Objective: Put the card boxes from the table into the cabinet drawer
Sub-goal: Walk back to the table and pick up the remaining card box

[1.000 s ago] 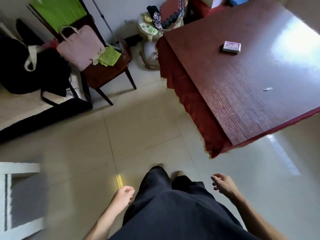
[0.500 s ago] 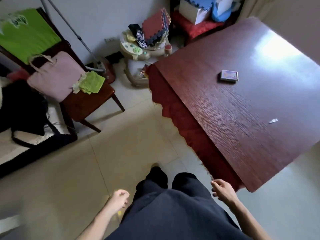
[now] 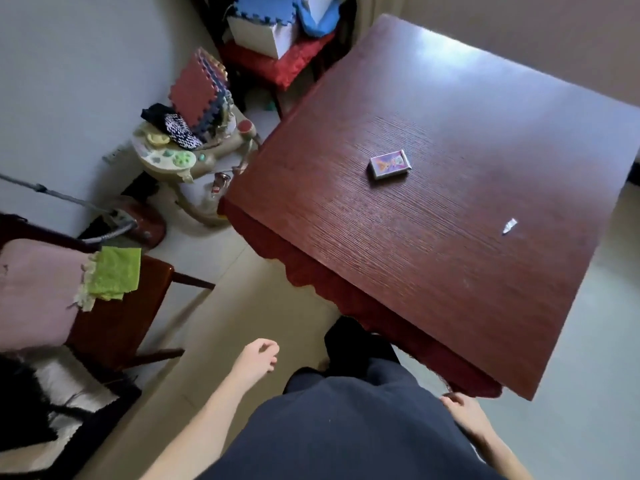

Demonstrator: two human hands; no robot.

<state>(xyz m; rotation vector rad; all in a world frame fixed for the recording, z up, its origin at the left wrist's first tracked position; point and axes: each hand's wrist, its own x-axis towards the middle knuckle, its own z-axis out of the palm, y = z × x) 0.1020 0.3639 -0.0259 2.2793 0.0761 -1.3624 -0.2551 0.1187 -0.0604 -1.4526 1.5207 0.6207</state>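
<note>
Hands hang low in the frame, our left hand (image 3: 258, 356) and right hand (image 3: 462, 412) loosely curled, holding nothing. One card box (image 3: 389, 164) lies flat, upper middle, on the table (image 3: 433, 271), ready to grab.

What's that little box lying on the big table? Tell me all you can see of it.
The card box is a small, flat rectangular pack, cardboard by its look. Its top face is purple with an orange-red picture in the middle and a green patch toward one end; the print is too small to read. Its sides look pale grey. It appears closed and lies flat, face up, turned slightly askew to the edges of the dark red wood-grain table, toward the far part of the top. Only the tabletop touches it; neither hand is near it.
</note>
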